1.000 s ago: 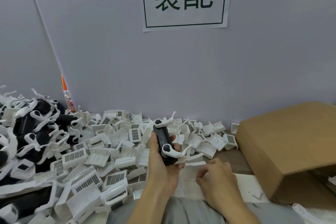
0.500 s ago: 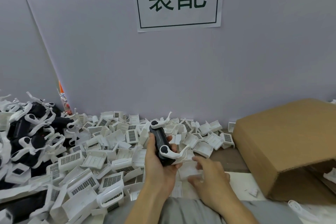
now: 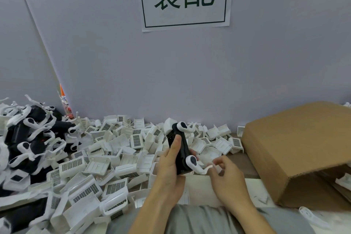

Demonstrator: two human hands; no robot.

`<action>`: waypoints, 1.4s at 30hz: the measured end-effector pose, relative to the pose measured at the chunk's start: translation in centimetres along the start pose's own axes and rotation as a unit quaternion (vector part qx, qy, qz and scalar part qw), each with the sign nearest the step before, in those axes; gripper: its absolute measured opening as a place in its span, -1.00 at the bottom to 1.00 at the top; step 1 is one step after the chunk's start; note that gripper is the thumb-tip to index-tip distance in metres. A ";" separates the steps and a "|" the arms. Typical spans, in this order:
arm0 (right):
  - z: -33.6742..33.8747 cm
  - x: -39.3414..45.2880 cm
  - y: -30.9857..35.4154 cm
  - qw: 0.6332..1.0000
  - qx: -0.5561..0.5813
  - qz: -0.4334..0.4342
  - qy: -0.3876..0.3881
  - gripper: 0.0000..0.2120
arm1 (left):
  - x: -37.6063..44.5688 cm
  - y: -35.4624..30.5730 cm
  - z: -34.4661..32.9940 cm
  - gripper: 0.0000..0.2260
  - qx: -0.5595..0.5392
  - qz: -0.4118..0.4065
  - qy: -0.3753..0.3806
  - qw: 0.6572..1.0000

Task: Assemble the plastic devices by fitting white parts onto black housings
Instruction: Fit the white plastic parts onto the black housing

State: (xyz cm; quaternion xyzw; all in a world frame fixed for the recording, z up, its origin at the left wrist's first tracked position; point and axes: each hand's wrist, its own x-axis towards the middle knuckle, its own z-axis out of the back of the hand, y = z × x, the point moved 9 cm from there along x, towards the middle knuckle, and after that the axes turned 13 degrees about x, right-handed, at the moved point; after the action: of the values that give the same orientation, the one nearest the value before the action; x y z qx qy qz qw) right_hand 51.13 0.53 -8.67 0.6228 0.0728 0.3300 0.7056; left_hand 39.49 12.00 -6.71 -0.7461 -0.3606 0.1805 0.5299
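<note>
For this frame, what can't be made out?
- Head view: right hand fingertips blurred; grip on white curved arm unclear.
- Black plastic housing lower end hidden by left hand.
- Brown cardboard box cut by right edge, contents unseen.

The left hand (image 3: 169,159) grips a black housing (image 3: 180,150) upright, with the thumb along its face. A white arm (image 3: 197,165) sticks out from its lower end, and the fingers of the right hand (image 3: 226,175) touch the tip of this arm. Behind lies a heap of white grille parts (image 3: 114,154), black assembled devices (image 3: 30,138) at the left, and a cardboard box (image 3: 303,148) at the right.
</note>
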 end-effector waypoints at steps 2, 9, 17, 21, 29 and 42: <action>0.9 0.1 -0.1 0.997 0.057 -0.022 -0.037 -0.79 | 0.0 0.2 0.3 -0.58 0.024 0.005 -0.015 1.000; 4.8 1.4 2.2 0.998 0.052 -0.025 -0.030 -0.46 | -0.2 0.3 -0.4 -0.68 0.175 -0.026 -0.003 0.984; 5.5 1.8 5.1 0.989 -0.110 0.014 0.095 -0.34 | -0.6 1.8 -2.1 -0.85 0.235 -0.001 0.046 0.971; 4.1 1.5 6.1 0.990 -0.104 0.045 0.089 -0.29 | -0.8 1.7 -2.5 -0.83 0.279 -0.032 0.062 0.958; 3.0 0.6 6.6 0.996 -0.035 0.078 -0.030 -0.82 | -0.2 2.9 -2.5 -0.72 0.245 0.007 0.069 0.967; 1.9 -0.2 6.7 0.990 -0.053 0.113 -0.071 -0.80 | -0.2 2.6 -2.6 -0.70 0.220 -0.017 0.071 0.973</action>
State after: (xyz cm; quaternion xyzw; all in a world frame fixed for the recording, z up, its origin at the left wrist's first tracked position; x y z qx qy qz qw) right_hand 49.45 -1.10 -2.07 0.6104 -0.0654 0.3659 0.6995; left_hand 41.96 9.64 -8.15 -0.6159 -0.2864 0.1932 0.7080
